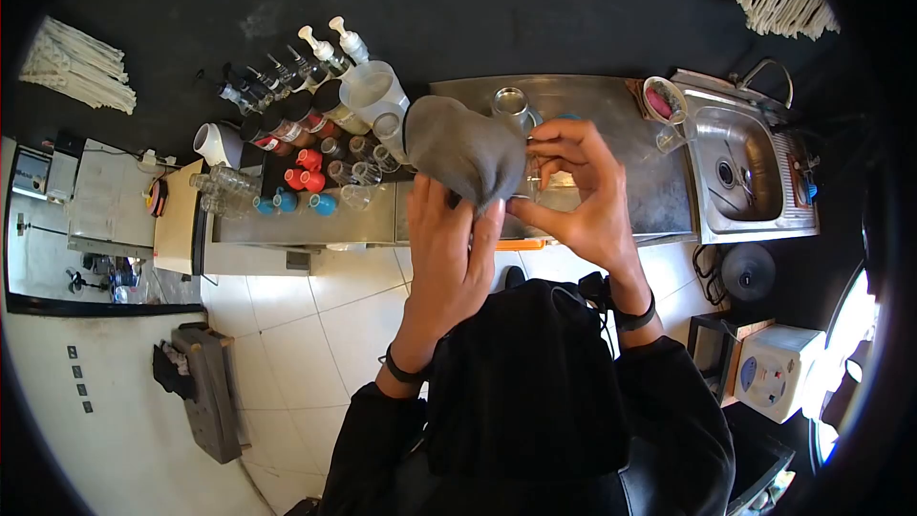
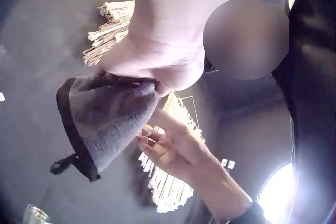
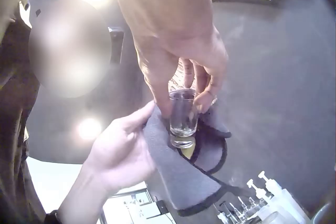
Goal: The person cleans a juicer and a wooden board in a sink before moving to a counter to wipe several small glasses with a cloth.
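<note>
A grey cloth with a dark edge drapes over my left hand, which grips it from below. In the right wrist view, my right hand pinches a small clear glass by its rim, thumb on one side and fingers on the other. The glass is upright, in front of the open folds of the cloth; whether they touch I cannot tell. The cloth hides part of the left fingers in the head view.
A steel counter runs behind the hands, with a metal cup on it. Left stand glasses, red cups, blue cups, jars and pump bottles. On the right are a bowl and a sink.
</note>
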Available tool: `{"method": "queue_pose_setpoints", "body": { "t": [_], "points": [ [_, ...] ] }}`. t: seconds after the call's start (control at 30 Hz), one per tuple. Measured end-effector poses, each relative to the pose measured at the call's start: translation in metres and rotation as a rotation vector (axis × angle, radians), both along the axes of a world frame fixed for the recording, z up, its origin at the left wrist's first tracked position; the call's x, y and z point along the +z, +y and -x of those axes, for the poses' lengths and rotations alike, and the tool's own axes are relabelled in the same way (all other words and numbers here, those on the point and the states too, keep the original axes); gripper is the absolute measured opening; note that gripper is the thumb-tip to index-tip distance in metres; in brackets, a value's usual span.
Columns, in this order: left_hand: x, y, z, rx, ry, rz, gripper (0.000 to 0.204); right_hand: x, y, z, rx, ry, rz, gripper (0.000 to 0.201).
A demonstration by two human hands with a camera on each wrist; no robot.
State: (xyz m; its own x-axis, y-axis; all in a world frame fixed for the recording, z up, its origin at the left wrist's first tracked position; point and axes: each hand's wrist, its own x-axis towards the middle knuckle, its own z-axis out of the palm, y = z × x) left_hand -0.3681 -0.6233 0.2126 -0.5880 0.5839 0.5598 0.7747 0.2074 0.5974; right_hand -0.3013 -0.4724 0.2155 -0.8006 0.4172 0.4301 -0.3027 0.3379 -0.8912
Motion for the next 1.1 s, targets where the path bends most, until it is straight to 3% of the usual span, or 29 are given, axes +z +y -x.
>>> {"method": "queue_pose_setpoints", "body": {
  "t": [0.1,0.23,0.37,0.43,0.5,0.53,0.57,0.63,0.7,0.77,0.83,0.9,0.97,1.03,1.1],
  "points": [
    [-0.013,-0.002,0.011,0.008,-0.156,-0.029,0.025,-0.001,0.002,-0.003,-0.005,0.025,0.026,0.056],
    [0.001,0.002,-0.007,-0.042,0.021,-0.037,0.024,0.002,0.001,-0.003,-0.049,0.022,0.03,0.055],
    [-0.014,0.004,0.003,-0.025,-0.051,0.004,0.031,0.002,-0.001,-0.002,-0.084,0.069,0.059,0.052],
    [-0.025,0.004,0.009,0.046,-0.016,0.04,0.033,0.002,0.003,-0.006,-0.085,-0.006,-0.037,0.045],
    [-0.03,0.002,0.007,0.019,-0.204,-0.099,0.035,0.004,0.005,-0.006,-0.062,0.033,0.066,0.043],
    [-0.027,0.001,0.002,-0.011,-0.179,-0.11,0.037,0.003,0.004,-0.008,-0.028,0.059,0.174,0.041],
    [-0.025,0.0,-0.002,-0.006,-0.19,-0.104,0.037,0.001,0.003,-0.008,-0.025,0.048,0.18,0.041],
    [-0.024,0.004,-0.007,-0.093,0.026,-0.061,0.037,0.0,0.003,-0.005,-0.025,0.092,0.19,0.042],
    [-0.027,0.009,0.0,-0.054,0.026,-0.105,0.037,-0.001,0.003,-0.003,-0.023,0.109,0.18,0.043],
    [-0.031,0.011,0.017,0.005,-0.089,-0.105,0.034,0.0,0.004,-0.006,-0.017,0.044,0.046,0.043],
    [-0.029,0.011,0.022,0.032,-0.191,-0.154,0.035,-0.002,0.004,-0.007,-0.008,0.073,0.08,0.041],
    [-0.024,0.004,0.028,-0.122,-0.652,-0.261,0.037,-0.003,0.007,-0.009,0.084,0.134,-0.039,0.038],
    [-0.016,0.001,0.028,-0.167,-0.747,-0.265,0.04,0.001,0.01,-0.009,0.102,0.16,-0.086,0.037],
    [-0.012,-0.007,0.025,-0.424,-1.022,-0.357,0.039,0.007,0.016,-0.008,0.169,0.24,-0.262,0.037],
    [-0.02,-0.007,0.026,-0.38,-1.087,-0.292,0.04,0.009,0.017,-0.007,0.153,0.231,-0.296,0.037]
  ]
}}
